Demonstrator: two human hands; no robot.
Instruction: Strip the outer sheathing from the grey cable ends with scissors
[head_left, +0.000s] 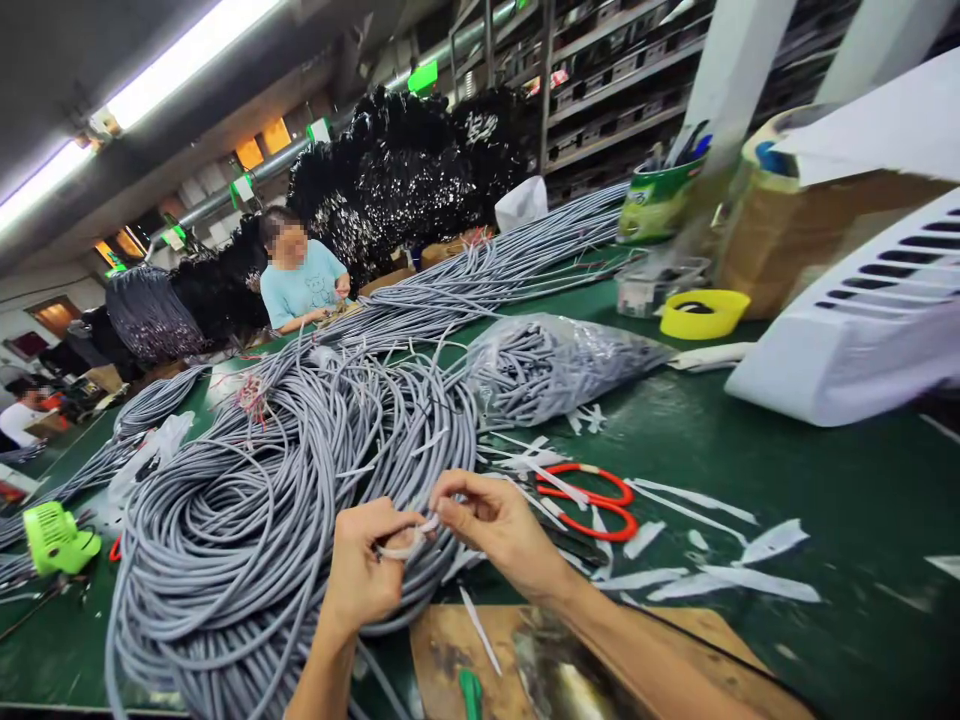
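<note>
Both my hands meet over the right edge of a big coil of grey cable point(225, 520). My left hand point(366, 565) is closed with its fingers curled round a thin white strip point(405, 550), which loops out of the fist. The fingertips of my right hand point(487, 525) pinch close to the strip's far end; the exact contact is partly hidden by the fingers. Just right of my right hand lie scissors with red handles point(626, 525), their blades partly covered by white scraps. Beneath my forearms is a brown board point(435, 650) with a green-handled item point(470, 690) on it.
Loose white strips point(765, 580) are scattered on the green table point(862, 480). A clear bag of cut grey cables point(555, 365) lies beyond. A yellow tape roll point(705, 313), a white slotted housing point(847, 340), a pen tin point(660, 200) and a green fan point(60, 540) stand around. A co-worker point(304, 275) sits opposite.
</note>
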